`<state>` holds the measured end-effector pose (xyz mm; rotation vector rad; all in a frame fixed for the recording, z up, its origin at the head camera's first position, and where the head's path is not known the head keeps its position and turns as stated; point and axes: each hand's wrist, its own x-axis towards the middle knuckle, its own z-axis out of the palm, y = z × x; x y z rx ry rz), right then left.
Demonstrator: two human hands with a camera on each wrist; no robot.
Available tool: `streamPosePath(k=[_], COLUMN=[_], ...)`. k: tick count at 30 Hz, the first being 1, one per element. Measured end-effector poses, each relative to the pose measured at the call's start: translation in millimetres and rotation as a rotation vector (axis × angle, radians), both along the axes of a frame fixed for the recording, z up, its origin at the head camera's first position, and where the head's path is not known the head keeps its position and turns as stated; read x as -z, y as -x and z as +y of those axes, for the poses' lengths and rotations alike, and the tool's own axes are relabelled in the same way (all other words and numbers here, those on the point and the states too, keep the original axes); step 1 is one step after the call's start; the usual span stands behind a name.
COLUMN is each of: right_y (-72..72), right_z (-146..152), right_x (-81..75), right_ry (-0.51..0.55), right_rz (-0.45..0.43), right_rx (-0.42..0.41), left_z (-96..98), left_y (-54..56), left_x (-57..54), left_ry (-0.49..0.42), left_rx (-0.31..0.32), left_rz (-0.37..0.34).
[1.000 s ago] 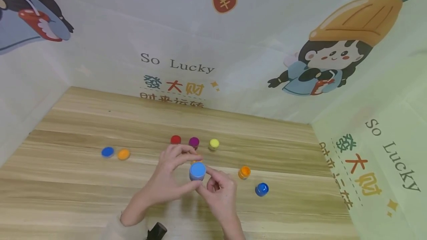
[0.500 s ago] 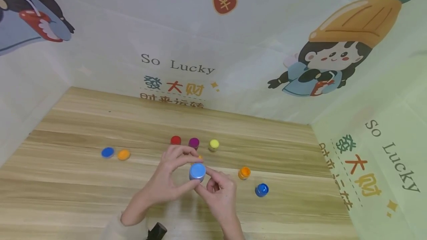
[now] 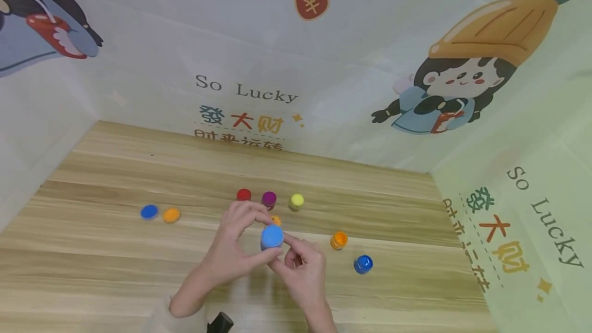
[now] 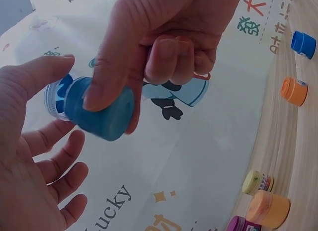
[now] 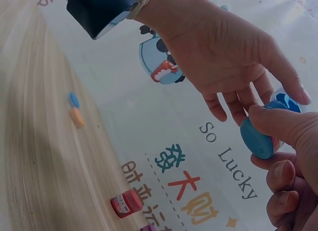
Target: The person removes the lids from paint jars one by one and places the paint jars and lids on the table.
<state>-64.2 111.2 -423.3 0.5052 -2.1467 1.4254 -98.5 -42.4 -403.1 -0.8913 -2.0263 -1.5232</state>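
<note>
Between both hands, off the table, is a small light-blue paint jar (image 3: 272, 237). My right hand (image 3: 302, 274) pinches its light-blue end between thumb and index finger; its other fingers are curled in. My left hand (image 3: 231, 245) holds the clear end between thumb and index finger, its other fingers spread in the left wrist view. That clear rim shows darker blue inside. Partly hidden behind the hands is an orange jar (image 3: 275, 221). Farther back stand red (image 3: 243, 195), purple (image 3: 269, 199) and yellow (image 3: 297, 201) jars.
To the right stand an orange-paint jar (image 3: 339, 240) and a blue-paint jar (image 3: 363, 264), both uncovered. A blue lid (image 3: 149, 211) and an orange lid (image 3: 171, 215) lie left on the wooden tabletop (image 3: 83, 256). Printed cloth (image 3: 351, 76) surrounds the back and sides.
Both hands and the light-blue jar have shifted slightly left. More of the orange jar behind them shows. Jars and lids on the table stay put.
</note>
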Motion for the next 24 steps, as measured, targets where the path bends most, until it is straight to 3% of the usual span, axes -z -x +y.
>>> streamPosePath(k=[6, 11, 13, 18, 24], right_y=[0.6, -7.0, -7.8, -1.4, -1.0], right_z=[3, 2, 3, 14, 20], right_x=[2.8, -20.9, -23.4, -2.3, -1.4], right_ry=[0.044, 0.049, 0.047, 0.052, 0.066], right_rz=[-0.036, -0.085, -0.095, -0.097, -0.104], right_rx=[0.004, 0.052, 0.070, 0.096, 0.101], left_z=[-10.4, -23.7, -29.5, -45.5, -62.8], left_y=[0.4, 4.0, 4.4, 5.6, 9.6], left_x=[-2.2, -1.5, -1.0, 0.5, 5.3], left_ry=[0.035, 0.063, 0.062, 0.067, 0.014], left_rx=[-0.045, -0.116, -0.145, -0.195, -0.224], left_rz=[-0.054, -0.034, -0.021, -0.037, -0.041])
